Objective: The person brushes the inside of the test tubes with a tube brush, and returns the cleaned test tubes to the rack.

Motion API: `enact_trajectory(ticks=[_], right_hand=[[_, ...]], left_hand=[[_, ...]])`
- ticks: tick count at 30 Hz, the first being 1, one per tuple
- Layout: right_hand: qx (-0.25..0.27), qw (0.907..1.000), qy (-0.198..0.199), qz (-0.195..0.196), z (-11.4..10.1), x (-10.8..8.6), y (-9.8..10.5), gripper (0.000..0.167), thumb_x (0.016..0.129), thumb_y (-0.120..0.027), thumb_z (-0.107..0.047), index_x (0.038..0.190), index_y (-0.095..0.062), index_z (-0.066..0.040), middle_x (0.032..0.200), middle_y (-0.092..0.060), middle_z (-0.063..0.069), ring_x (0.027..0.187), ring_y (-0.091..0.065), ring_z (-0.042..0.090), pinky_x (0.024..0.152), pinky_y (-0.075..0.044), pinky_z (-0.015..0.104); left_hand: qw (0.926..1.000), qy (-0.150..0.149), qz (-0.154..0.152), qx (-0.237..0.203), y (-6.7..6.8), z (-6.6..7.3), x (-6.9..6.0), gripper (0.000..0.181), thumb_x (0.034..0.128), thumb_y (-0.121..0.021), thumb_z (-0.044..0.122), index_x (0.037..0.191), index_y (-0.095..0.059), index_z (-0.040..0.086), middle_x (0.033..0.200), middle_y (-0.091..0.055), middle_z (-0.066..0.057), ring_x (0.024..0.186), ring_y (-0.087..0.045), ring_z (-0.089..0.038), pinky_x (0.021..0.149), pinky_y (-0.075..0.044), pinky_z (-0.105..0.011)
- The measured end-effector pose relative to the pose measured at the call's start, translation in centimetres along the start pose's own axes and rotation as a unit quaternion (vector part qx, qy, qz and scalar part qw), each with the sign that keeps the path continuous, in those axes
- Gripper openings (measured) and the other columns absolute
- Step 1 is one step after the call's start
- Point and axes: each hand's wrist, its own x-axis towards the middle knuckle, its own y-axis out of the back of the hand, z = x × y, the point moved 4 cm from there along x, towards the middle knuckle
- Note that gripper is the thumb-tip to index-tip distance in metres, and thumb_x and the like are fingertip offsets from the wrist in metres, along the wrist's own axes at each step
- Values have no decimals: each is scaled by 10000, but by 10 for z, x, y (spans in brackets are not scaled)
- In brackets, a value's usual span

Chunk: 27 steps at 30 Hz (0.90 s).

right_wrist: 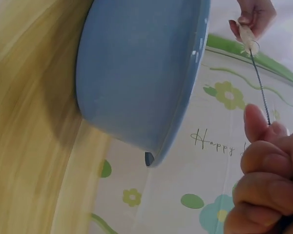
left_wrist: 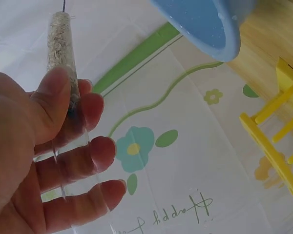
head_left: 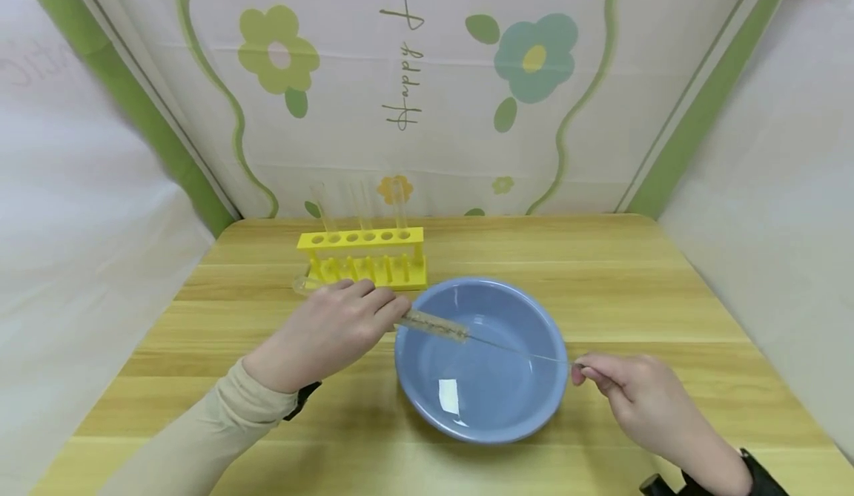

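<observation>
Head view: right hand (head_left: 643, 399) and left hand (head_left: 347, 324) apart, either side of a round blue plastic basin (head_left: 480, 435).
The right hand pinches the twisted-wire stem (head_left: 519, 349) of a pale-bristled brush (left_wrist: 60, 41), probably light and springy, best held there; the left hand grips a slender clear test tube (head_left: 427, 322), the bristles within its mouth over the basin. Likely smooth and breakable, the test tube wants a mid-length hold, away from the basin's edge. Beyond the basin's left stands a yellow plastic rack (head_left: 360, 244) with three clear tubes (head_left: 400, 203), near the closed end; more room lies right of the basin.
</observation>
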Motion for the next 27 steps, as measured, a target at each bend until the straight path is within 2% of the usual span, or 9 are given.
enact_trajectory(ticks=[2, 3, 6, 7, 13, 18, 24, 27], right_hand=[[-167, 9994, 197, 244, 0, 1, 0, 215, 932, -595, -42, 856, -685, -222, 775, -651, -193, 688, -636, -2, 611, -503, 136], [-256, 9987, 288, 343, -1, 2, -1, 217, 992, -548, -125, 853, -688, -214, 766, -658, -186, 687, -652, 6, 604, -512, 139], [-475, 9955, 545, 614, -3, 5, -2, 426, 1084, -370, -320, 847, -696, -182, 738, -685, -139, 650, -674, 36, 549, -517, 156], [-561, 9938, 644, 716, -4, 6, -2, 436, 1084, -373, -330, 841, -699, -173, 736, -693, -125, 633, -675, 45, 528, -515, 163], [-1053, 9794, 1166, 1269, -12, 11, 0, 420, 1071, -418, -259, 779, -702, -157, 716, -704, -90, 524, -638, 66, 420, -460, 171], [-1235, 9656, 1522, 1707, -23, 17, 5, 386, 1051, -439, -171, 737, -660, -127, 596, -605, -98, 398, -448, 41, 343, -313, 136], [-1442, 9504, 1765, 2116, -28, 23, 9, 352, 996, -452, -88, 691, -625, -125, 511, -406, -107, 440, -199, -4, 381, -112, 115], [-1499, 9430, 1895, 2287, -29, 24, 9, 341, 969, -455, -52, 675, -614, -119, 511, -327, -103, 464, -149, 3, 400, -74, 131]], left_hand=[[9999, 68, -90, -61, 0, -1, 1, 225, 860, -749, 41, 1072, -675, 47, 884, -684, -43, 699, -637, -192, 574, -557, -296], [9998, 97, -129, -101, 0, -2, 1, 221, 863, -747, 43, 1071, -674, 50, 880, -683, -40, 692, -636, -188, 555, -549, -290], [9994, 163, -214, -232, -1, -3, 0, 207, 868, -749, 58, 1060, -673, 53, 864, -677, -36, 667, -627, -177, 512, -524, -273], [9992, 178, -235, -286, -2, -4, 0, 200, 870, -749, 63, 1054, -672, 55, 857, -675, -34, 657, -621, -172, 502, -516, -266], [9984, 205, -294, -433, -4, -3, 1, 173, 874, -745, 71, 1031, -672, 72, 833, -665, -14, 626, -604, -154, 473, -482, -248], [9985, 226, -317, -391, -6, -1, 2, 156, 878, -731, 61, 1017, -665, 88, 831, -663, -8, 623, -606, -153, 449, -457, -240], [9977, 286, -405, -468, -7, -1, 3, 152, 881, -717, 57, 1010, -650, 100, 811, -638, 8, 611, -589, -144, 425, -413, -222], [9974, 273, -437, -504, -7, -1, 4, 161, 875, -723, 57, 1008, -641, 100, 800, -623, 13, 607, -581, -140, 422, -401, -219]])
